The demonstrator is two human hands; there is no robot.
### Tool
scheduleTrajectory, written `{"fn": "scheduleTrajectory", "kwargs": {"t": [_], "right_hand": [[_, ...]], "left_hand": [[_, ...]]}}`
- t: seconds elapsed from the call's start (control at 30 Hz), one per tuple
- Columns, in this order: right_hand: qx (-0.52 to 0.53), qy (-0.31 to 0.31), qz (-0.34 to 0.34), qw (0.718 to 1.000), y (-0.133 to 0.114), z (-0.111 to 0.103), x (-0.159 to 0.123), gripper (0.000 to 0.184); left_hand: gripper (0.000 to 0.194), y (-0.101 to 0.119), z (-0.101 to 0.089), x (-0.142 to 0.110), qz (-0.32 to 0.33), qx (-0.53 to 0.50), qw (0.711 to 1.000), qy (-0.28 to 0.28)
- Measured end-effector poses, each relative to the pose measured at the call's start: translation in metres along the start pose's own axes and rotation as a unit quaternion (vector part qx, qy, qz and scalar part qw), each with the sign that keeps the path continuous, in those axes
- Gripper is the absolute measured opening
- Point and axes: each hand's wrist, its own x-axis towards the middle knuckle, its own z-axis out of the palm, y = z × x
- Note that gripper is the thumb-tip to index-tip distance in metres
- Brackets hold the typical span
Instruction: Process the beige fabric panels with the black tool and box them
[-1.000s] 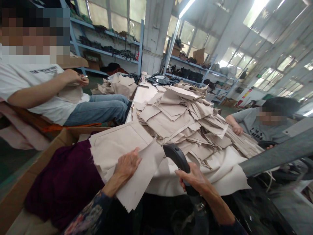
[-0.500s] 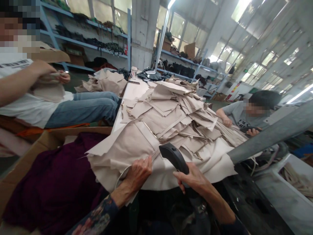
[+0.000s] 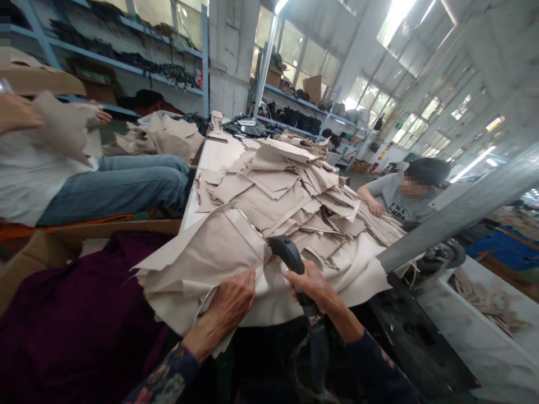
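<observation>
In the head view, my left hand [image 3: 233, 297] is closed on the near edge of a beige fabric piece [image 3: 202, 247] with a gold zipper [image 3: 250, 221] along its upper side. A thin pale cord or strip curves beside that wrist. My right hand [image 3: 311, 283] is wrapped round the grip of a black curved handheld tool [image 3: 288, 249] with a flat nozzle and a thick dark tube running down from it. The nozzle is at the right edge of the zippered piece; whether it touches cannot be told.
A big heap of beige pieces [image 3: 295, 179] covers the table. Purple cloth [image 3: 80, 303] fills a cardboard box at left. A grey metal post [image 3: 446, 205] slants at right, beside a white bin [image 3: 467, 308]. One person sits at left holding beige pieces; another is at right behind the heap.
My right hand has brought the tool's nozzle left and up to the fabric's edge. My left hand keeps its grip. The camera view has shifted rightward.
</observation>
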Motion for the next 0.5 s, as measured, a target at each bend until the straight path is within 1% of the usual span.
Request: {"fn": "scheduleTrajectory", "kwargs": {"t": [0.07,0.17,0.23,0.33,0.43,0.5], "right_hand": [[0.003,0.001,0.007,1.000,-0.005,-0.010,-0.010,0.023],[0.009,-0.035,0.034,0.999,-0.006,-0.015,-0.023,0.024],[0.007,-0.068,0.038,0.997,-0.003,-0.009,-0.025,0.023],[-0.010,-0.092,0.043,0.995,0.003,0.007,-0.015,0.021],[-0.012,-0.080,0.055,0.995,0.004,0.020,0.000,0.021],[0.002,-0.072,0.054,0.996,0.004,0.021,0.005,0.020]], "left_hand": [[0.044,0.000,0.000,0.000,-0.004,-0.006,1.000,-0.003],[0.044,-0.001,0.003,0.000,-0.010,-0.011,1.000,-0.013],[0.046,-0.001,0.005,0.001,-0.013,-0.010,1.000,-0.021],[0.045,-0.001,0.003,0.002,-0.003,-0.008,1.000,-0.023],[0.041,0.000,0.001,0.000,0.003,0.005,1.000,-0.027],[0.041,-0.002,0.006,-0.002,0.016,0.028,0.999,-0.019]]}}
